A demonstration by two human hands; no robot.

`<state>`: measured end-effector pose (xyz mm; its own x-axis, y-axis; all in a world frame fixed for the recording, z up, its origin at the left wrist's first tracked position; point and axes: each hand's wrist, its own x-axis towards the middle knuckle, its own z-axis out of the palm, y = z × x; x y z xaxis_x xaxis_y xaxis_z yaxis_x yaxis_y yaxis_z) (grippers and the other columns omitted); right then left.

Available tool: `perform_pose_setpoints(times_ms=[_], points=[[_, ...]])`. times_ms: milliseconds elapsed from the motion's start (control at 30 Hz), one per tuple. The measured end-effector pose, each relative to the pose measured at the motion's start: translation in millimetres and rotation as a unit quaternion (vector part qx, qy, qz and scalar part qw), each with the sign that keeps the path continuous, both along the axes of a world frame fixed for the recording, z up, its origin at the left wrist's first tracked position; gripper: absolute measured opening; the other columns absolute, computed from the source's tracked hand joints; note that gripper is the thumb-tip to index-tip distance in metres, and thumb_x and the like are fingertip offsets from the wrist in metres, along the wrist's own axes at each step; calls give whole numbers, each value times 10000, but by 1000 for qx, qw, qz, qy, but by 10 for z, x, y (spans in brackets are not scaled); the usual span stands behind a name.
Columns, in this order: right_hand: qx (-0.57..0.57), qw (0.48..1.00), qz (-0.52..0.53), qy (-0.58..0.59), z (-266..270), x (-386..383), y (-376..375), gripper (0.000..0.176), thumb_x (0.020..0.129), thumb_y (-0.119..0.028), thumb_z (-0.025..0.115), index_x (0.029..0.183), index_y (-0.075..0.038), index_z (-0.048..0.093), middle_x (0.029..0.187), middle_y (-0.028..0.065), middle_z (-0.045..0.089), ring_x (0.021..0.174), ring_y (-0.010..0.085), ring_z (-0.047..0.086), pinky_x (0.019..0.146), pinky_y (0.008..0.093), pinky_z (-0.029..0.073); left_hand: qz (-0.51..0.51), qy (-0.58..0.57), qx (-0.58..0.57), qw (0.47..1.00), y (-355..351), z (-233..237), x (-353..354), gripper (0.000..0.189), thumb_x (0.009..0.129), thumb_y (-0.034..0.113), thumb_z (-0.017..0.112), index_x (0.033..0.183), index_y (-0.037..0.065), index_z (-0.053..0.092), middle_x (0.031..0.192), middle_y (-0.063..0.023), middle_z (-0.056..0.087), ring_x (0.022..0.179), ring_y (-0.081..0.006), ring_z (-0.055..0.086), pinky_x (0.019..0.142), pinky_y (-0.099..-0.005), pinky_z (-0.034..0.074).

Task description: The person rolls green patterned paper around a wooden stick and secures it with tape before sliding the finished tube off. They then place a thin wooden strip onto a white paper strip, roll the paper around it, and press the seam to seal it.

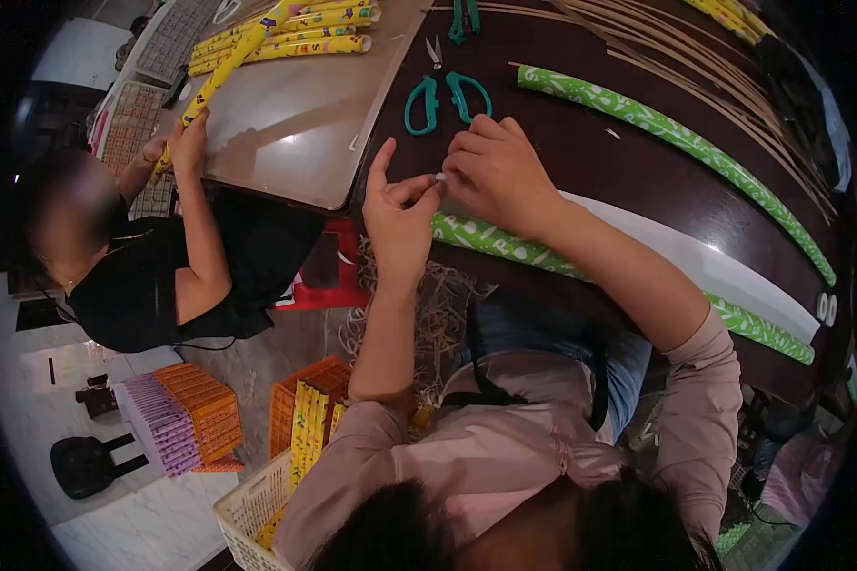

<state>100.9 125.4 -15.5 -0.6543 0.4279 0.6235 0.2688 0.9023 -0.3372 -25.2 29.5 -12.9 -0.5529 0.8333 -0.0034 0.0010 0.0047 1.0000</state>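
My left hand (402, 214) and my right hand (501, 171) meet over the near end of a green patterned wrapping paper roll (505, 246). A small white piece (441, 177), perhaps tape, shows between their pinched fingertips. One finger of my left hand points up. My right fingers are curled together, and what they hold is partly hidden. The paper lies partly unrolled, with its white inner side (667, 238) showing behind my right forearm. Beyond my hands lie scissors with teal handles (431, 105), blades open.
A finished-looking green roll (676, 143) and many thin brown strips (714, 86) lie farther back. Two white rings (827, 308) sit at the right edge. On the left, a co-worker holds a yellow roll (229, 67) near more yellow rolls (324, 45). Baskets (257, 495) stand below.
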Motion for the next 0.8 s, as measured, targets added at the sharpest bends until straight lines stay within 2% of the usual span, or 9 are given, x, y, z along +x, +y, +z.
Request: perform_pose_setpoints(times_ms=[100, 167, 300, 367, 600, 667, 800], points=[[-36, 999, 12, -4, 48, 49, 8, 113, 688, -199, 731, 732, -101, 696, 763, 9, 587, 869, 195, 522, 796, 345, 411, 0, 21, -4, 1000, 1, -8, -17, 743, 775, -106, 651, 1440, 0, 338, 883, -87, 692, 806, -91, 613, 785, -236, 497], [-15, 1000, 11, 2, 32, 37, -3, 109, 693, -199, 733, 727, -102, 697, 755, 9, 586, 862, 195, 521, 790, 345, 412, -5, 47, -19, 999, -12, 11, -27, 733, 816, -110, 648, 1462, 10, 323, 947, -151, 692, 898, -147, 654, 841, -280, 507], [7, 1000, 8, 12, 15, 24, -4, 112, 701, -204, 733, 721, -100, 698, 760, 8, 587, 856, 198, 522, 775, 348, 416, -3, 114, -17, 993, -19, 29, 10, 741, 818, -105, 649, 1468, 10, 314, 934, -135, 687, 868, -132, 646, 838, -277, 509], [14, 1000, 10, 10, 16, 27, 0, 112, 703, -204, 731, 720, -99, 698, 765, 7, 588, 860, 197, 523, 776, 347, 415, 1, 124, 2, 992, -18, 18, 19, 780, 787, -94, 658, 1470, 5, 295, 861, -83, 691, 786, -76, 603, 761, -222, 498], [79, 997, 19, -16, 19, 18, 0, 122, 699, -205, 724, 701, -95, 670, 794, 11, 585, 889, 190, 528, 780, 343, 413, 2, 127, 3, 992, -28, 27, 31, 803, 786, -106, 659, 1484, 21, 282, 844, -78, 692, 762, -76, 593, 745, -218, 495], [78, 997, 17, -12, 10, 10, -4, 124, 697, -205, 722, 701, -95, 664, 796, 12, 581, 895, 190, 527, 781, 340, 413, -4, 170, -6, 985, -42, 47, 42, 785, 813, -105, 659, 1490, 22, 282, 924, -112, 678, 844, -121, 631, 814, -265, 512], [94, 995, 18, -14, 3, 4, 6, 124, 697, -197, 717, 707, -92, 652, 793, 14, 573, 903, 192, 524, 780, 334, 413, 4, 196, -24, 980, -41, 72, 68, 793, 810, -111, 658, 1493, 29, 281, 926, -112, 678, 843, -120, 630, 814, -262, 510]])
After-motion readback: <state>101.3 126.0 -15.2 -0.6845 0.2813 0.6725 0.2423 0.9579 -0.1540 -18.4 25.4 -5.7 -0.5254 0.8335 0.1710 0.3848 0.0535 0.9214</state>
